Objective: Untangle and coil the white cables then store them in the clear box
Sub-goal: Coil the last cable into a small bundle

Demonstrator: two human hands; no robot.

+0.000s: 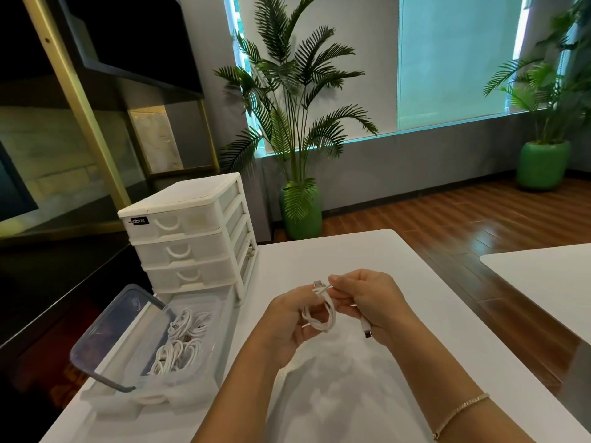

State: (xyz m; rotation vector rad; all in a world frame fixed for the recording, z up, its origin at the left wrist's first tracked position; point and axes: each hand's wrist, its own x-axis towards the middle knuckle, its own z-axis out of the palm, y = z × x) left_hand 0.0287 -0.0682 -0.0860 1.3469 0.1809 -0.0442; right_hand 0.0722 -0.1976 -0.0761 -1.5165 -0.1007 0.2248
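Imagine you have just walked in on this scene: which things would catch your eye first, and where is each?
At centre, above the white table, the left hand and right hand hold a small coiled white cable. To the left stands an open clear plastic box holding more white cables, before a white three-drawer plastic organiser. Behind rises a tall palm in a green pot.

Open table to the right, clutter to the left

The table [399, 282] lies bare ahead and right of the hands; at left the open box [179, 383], its lid [105, 340] propped up, and the drawer unit [188, 231] behind it block the way.
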